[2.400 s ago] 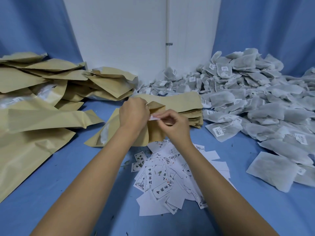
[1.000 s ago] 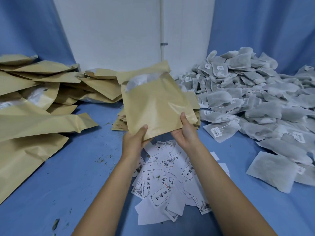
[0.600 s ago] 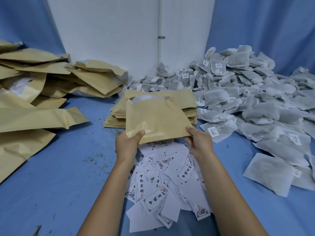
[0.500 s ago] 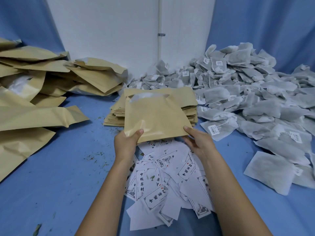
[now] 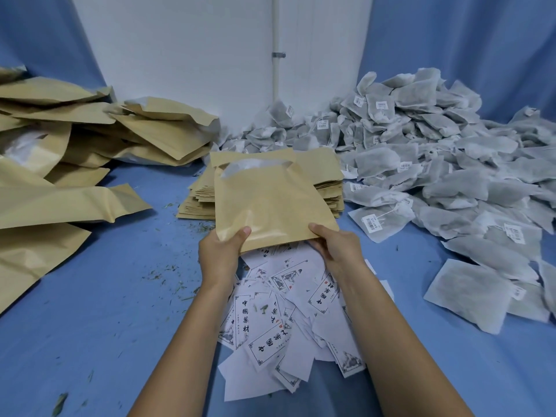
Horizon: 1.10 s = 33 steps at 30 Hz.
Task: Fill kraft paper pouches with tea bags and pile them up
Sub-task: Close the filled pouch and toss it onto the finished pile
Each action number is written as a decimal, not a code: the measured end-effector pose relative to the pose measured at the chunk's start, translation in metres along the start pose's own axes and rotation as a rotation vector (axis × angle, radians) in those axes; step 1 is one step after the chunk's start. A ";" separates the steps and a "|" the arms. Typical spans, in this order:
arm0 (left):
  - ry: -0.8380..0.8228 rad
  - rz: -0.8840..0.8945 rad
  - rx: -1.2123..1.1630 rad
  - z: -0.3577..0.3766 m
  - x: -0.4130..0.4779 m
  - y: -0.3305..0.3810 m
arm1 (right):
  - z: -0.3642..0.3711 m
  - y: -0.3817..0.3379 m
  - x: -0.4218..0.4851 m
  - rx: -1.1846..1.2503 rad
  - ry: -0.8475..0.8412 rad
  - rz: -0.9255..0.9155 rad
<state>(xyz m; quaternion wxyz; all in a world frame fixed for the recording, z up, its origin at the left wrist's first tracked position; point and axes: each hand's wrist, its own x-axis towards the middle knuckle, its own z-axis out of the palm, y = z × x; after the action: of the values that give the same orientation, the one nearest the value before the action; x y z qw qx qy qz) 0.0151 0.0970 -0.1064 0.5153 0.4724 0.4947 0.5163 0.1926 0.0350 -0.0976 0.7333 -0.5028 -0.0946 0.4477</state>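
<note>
Fingers (image 5: 242, 233): left hand (image 5: 221, 257) and right hand (image 5: 337, 248) pinch the near corners of a tan kraft paper pouch (image 5: 270, 206).
Pouch: mouth gaping at the far end, over white printed paper slips (image 5: 270, 326).
Risk: tipped forward, anything inside may slide out.

We read this as a small hand-packing station for tea. Evidence:
- Bulk heap of tea bags (image 5: 436, 145) on the right.
- Stack of flat kraft pouches (image 5: 326, 176) in the middle.
- Pile of bulging pouches (image 5: 150, 130) on the left.
- Loose printed labels (image 5: 288, 326) spread in front.
- Blue cloth (image 5: 105, 296) covers the work surface and hangs at both sides.
- Plain white wall (image 5: 180, 55) with a pipe (image 5: 275, 40) behind.
- Tea crumbs (image 5: 168, 266) scattered on the cloth.
- Left hand (image 5: 219, 257) and right hand (image 5: 337, 251) hold one open pouch (image 5: 267, 206) by its bottom edge, so we call it manual work.
</note>
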 end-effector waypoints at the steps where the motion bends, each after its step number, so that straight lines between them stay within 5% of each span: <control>1: -0.004 0.002 0.007 0.001 0.000 0.000 | 0.000 0.000 0.000 0.003 0.023 -0.009; 33: -0.139 0.001 -0.017 0.010 -0.016 0.003 | 0.015 0.017 -0.008 0.049 -0.145 -0.050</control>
<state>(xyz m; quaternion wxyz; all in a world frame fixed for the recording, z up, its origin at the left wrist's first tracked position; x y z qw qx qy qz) 0.0256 0.0812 -0.1025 0.5521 0.5032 0.4530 0.4865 0.1689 0.0403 -0.1018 0.7475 -0.4487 -0.1490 0.4665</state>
